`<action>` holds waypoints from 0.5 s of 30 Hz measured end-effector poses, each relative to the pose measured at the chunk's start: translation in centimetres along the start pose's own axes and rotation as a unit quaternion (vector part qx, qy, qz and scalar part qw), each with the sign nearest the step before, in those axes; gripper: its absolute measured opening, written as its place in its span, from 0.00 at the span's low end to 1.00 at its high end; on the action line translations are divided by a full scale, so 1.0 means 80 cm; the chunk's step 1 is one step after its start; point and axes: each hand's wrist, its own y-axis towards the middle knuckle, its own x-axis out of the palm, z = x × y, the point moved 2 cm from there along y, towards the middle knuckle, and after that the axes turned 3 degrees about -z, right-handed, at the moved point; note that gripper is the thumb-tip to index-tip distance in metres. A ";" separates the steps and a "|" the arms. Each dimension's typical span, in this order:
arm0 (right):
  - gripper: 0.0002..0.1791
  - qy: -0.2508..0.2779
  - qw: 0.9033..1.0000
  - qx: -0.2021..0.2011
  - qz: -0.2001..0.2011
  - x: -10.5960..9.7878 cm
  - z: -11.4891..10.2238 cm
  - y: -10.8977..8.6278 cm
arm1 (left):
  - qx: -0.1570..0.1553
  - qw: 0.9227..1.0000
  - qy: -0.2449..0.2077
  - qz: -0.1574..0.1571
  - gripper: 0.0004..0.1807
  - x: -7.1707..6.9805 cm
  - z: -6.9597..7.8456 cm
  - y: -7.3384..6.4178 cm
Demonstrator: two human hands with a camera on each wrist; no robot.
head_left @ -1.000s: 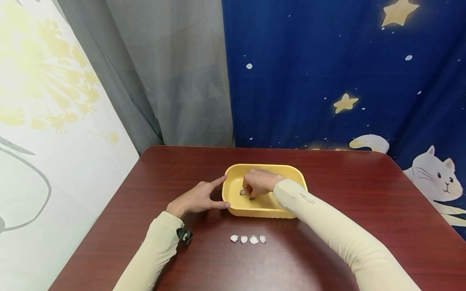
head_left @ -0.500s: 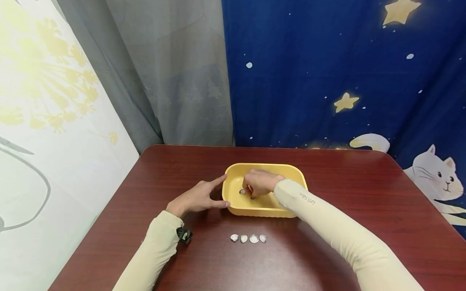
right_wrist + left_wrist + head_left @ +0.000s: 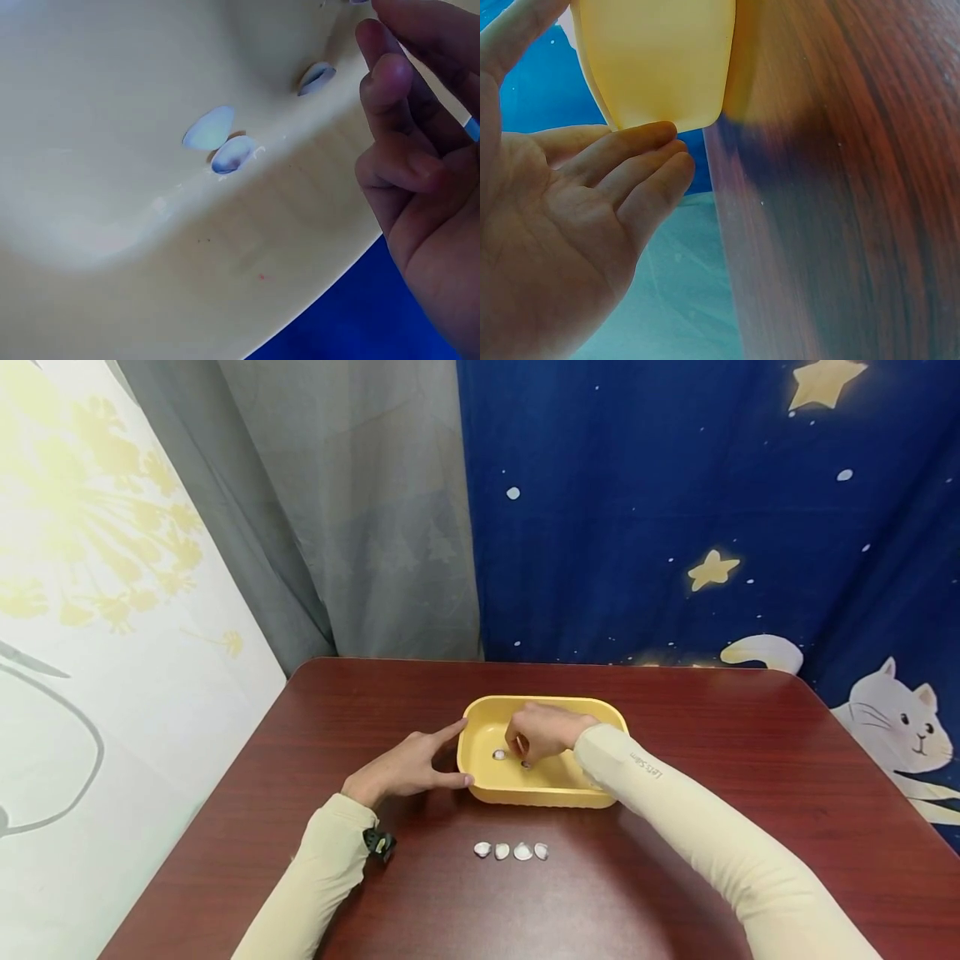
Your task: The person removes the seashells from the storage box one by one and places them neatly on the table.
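Note:
My left hand (image 3: 405, 768) rests against the left end of a yellow plastic basin (image 3: 555, 798), thumb and forefinger spread along its rim. In the left wrist view the other fingers lie nearly straight by the basin's outer wall. Inside the basin, my right hand (image 3: 543, 732) reaches down with curled fingers and pinches a small seashell (image 3: 527, 765), mostly hidden by the fingertips. A pale seashell (image 3: 499, 755) lies on the basin floor to its left. The right wrist view shows several shells in the basin, among them a white one (image 3: 208, 129) and a half-shadowed one (image 3: 316, 78).
A row of several white seashells (image 3: 522, 852) lies on the dark red table (image 3: 420, 902) in front of the basin. Behind the table hang a grey curtain (image 3: 382, 527) and a blue curtain (image 3: 600, 527). A white panel (image 3: 112, 652) stands at the left.
My right hand has shifted slightly to the right inside the basin, and the shell at its fingertips has moved with it. My left hand and the row of shells have stayed put.

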 end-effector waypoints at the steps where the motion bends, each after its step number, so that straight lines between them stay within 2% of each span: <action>1: 0.09 0.004 1.000 -0.003 -0.003 0.000 -0.001 0.000 | 0.001 1.000 0.001 -0.001 0.54 0.000 0.000 0.000; 7: 0.11 -0.005 1.000 -0.013 -0.006 0.004 -0.002 0.001 | 0.004 1.000 0.009 -0.003 0.54 0.001 -0.001 0.000; 11: 0.12 -0.023 1.000 -0.006 0.001 0.005 0.000 0.000 | 0.000 1.000 0.008 -0.002 0.54 0.001 -0.001 0.001; 15: 0.11 -0.015 1.000 0.000 0.001 0.003 0.003 -0.002 | -0.006 1.000 0.009 -0.002 0.54 0.000 -0.001 0.001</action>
